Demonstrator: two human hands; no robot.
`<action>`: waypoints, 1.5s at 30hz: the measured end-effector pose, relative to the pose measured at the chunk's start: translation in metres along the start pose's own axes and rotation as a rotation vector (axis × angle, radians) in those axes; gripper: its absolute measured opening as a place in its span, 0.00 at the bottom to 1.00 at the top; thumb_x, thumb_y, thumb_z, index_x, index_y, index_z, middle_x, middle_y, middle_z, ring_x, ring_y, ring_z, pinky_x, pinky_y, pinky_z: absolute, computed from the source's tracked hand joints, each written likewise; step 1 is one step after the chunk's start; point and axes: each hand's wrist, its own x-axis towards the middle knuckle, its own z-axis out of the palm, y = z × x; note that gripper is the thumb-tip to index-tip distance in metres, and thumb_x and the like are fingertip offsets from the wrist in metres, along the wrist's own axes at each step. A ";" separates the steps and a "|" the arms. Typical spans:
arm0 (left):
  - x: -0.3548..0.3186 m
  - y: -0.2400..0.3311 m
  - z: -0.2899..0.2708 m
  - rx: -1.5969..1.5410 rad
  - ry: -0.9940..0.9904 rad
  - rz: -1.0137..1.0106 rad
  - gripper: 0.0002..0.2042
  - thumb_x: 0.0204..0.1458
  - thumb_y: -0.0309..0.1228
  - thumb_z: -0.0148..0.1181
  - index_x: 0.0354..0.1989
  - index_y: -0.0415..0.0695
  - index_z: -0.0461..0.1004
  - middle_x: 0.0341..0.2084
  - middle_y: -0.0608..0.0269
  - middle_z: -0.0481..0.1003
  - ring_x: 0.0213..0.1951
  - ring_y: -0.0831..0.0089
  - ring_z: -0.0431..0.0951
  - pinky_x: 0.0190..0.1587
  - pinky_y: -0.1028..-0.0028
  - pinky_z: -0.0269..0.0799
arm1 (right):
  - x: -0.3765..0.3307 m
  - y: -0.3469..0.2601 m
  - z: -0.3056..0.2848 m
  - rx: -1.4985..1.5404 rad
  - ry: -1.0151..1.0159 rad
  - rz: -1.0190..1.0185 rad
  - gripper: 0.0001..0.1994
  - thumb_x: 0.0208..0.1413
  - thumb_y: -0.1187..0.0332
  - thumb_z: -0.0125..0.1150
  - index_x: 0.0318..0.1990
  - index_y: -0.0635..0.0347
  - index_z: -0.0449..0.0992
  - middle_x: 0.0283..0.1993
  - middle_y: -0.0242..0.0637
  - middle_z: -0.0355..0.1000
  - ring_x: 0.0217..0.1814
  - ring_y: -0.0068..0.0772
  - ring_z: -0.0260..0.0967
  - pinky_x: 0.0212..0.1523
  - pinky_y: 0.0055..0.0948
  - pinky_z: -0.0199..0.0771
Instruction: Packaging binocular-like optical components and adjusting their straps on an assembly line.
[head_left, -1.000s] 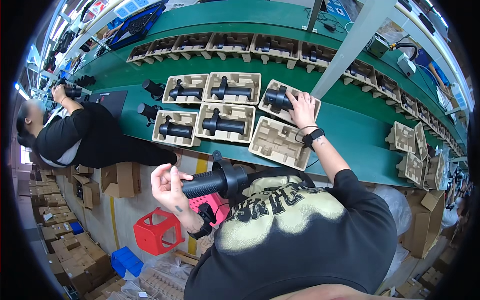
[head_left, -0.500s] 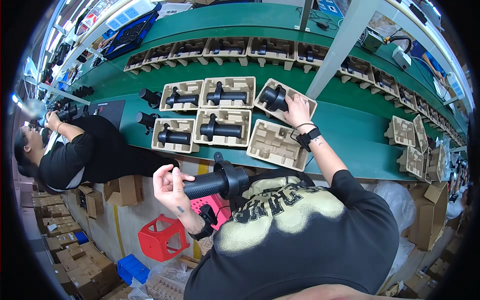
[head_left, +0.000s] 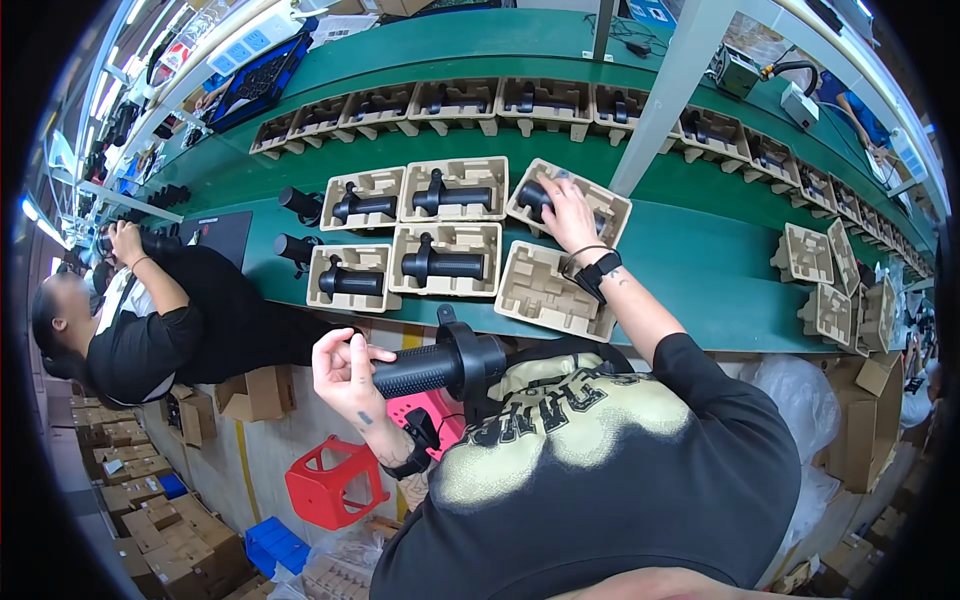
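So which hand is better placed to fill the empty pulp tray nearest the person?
Likely the left hand: it grips a black handheld device just below the empty tray. The right hand is pressing another device into a farther tray.

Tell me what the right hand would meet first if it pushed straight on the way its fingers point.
The right hand already rests on the black handheld device in a moulded pulp tray. Going straight on, it would likely cross the tray's far rim, then reach the far row of trays; depth is unclear.
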 end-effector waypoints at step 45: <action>-0.075 -0.167 0.134 0.784 -0.828 0.384 0.22 0.50 0.38 0.57 0.46 0.32 0.71 0.51 0.47 0.68 0.59 0.55 0.62 0.64 0.52 0.48 | -0.113 -0.024 -0.047 0.138 -0.262 -0.056 0.23 0.43 0.69 0.60 0.51 0.58 0.71 0.56 0.46 0.63 0.61 0.52 0.58 0.62 0.46 0.57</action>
